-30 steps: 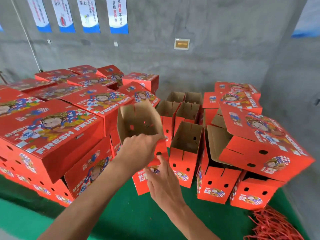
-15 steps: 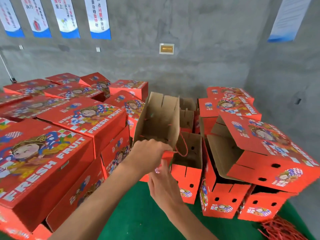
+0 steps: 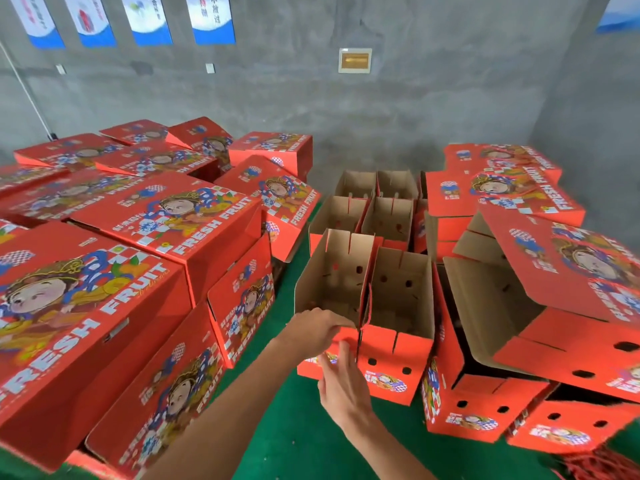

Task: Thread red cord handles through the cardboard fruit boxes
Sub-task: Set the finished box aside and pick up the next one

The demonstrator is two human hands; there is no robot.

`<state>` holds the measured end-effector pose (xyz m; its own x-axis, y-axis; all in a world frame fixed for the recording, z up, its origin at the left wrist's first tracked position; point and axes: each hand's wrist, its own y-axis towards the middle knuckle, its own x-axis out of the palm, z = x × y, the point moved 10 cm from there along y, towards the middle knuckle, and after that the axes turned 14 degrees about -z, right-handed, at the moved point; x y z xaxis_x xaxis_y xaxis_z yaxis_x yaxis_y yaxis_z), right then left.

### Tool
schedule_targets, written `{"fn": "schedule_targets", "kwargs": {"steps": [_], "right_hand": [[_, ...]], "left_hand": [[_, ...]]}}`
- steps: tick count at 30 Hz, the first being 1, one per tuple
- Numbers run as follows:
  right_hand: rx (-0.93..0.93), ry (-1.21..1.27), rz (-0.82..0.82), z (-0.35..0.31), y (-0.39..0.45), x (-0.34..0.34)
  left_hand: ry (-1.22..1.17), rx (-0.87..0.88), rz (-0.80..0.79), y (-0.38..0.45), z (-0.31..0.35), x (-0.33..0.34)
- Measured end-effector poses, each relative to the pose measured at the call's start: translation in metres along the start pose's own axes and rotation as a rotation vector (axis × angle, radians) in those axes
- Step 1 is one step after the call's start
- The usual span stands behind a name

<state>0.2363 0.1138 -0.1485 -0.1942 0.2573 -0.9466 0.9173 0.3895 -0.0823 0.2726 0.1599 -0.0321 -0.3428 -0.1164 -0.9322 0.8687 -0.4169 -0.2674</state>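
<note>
Box [image 3: 332, 282] now lowered upright, open upward, left hand [image 3: 317, 329] gripping rim.

The open box [image 3: 332, 289] I was working on stood upright, red outside, brown inside, flaps up, touching its twin [image 3: 398, 306] on the right. A red cord [image 3: 367, 308] looped over their shared wall. More red cords [image 3: 602, 462] lay heaped well right of it.
</note>
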Motion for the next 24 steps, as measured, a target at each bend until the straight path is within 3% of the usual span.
{"fn": "schedule_targets", "kwargs": {"steps": [7,10,14,19,24], "right_hand": [[-0.003,0.053,-0.103,0.015,0.02,0.002],[0.05,0.096,-0.04,0.013,0.021,-0.021],[0.0,0.208,0.075,-0.009,0.022,-0.071],[-0.341,0.574,0.243,-0.101,0.026,-0.134],[-0.467,0.673,0.196,-0.237,0.033,-0.142]], "left_hand": [[0.059,-0.127,0.011,0.027,-0.019,0.018],[0.062,-0.199,0.007,0.027,-0.034,0.025],[-0.008,-0.165,0.092,-0.005,-0.042,0.0],[0.017,-0.233,0.532,-0.129,-0.075,-0.089],[0.141,-0.543,0.652,-0.257,-0.13,-0.137]]}}
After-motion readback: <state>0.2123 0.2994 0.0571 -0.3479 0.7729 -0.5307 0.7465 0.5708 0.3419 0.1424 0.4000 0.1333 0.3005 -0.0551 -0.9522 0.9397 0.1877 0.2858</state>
